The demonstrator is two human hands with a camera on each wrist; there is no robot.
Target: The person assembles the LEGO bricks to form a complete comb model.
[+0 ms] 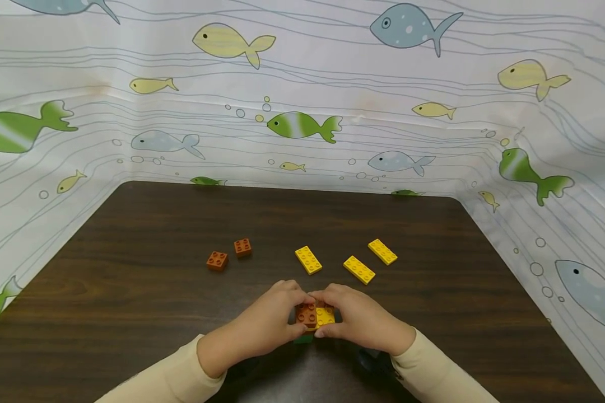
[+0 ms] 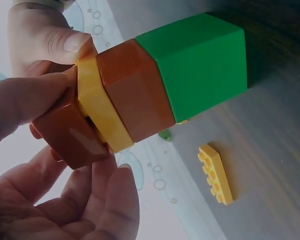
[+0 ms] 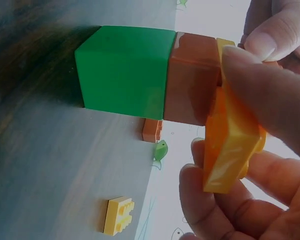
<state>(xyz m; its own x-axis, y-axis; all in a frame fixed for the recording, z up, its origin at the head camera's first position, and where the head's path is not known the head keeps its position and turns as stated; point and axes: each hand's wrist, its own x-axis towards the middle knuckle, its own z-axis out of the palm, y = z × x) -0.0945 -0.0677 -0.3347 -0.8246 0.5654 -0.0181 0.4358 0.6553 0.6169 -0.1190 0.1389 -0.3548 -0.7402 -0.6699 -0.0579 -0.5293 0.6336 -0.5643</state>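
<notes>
A green block (image 2: 197,62) stands on the table with a brown block (image 3: 192,77) on top of it. Across that lies a yellow plate (image 3: 232,135), jutting out towards the right hand. My left hand (image 1: 262,323) pinches a small brown brick (image 2: 72,132) between thumb and fingers, over the plate's left half; the left wrist view shows a narrow gap between brick and plate. With thumb and fingers my right hand (image 1: 365,320) grips the plate's overhanging end. Both hands nearly meet around the stack, their fingertips hiding some of its far side.
Two brown bricks (image 1: 217,261) (image 1: 242,247) lie farther back on the left. Several yellow plates lie beyond the hands: one near the centre (image 1: 308,260), others to the right (image 1: 359,270) (image 1: 382,252). A fish-patterned sheet (image 1: 302,157) borders the table's back and sides.
</notes>
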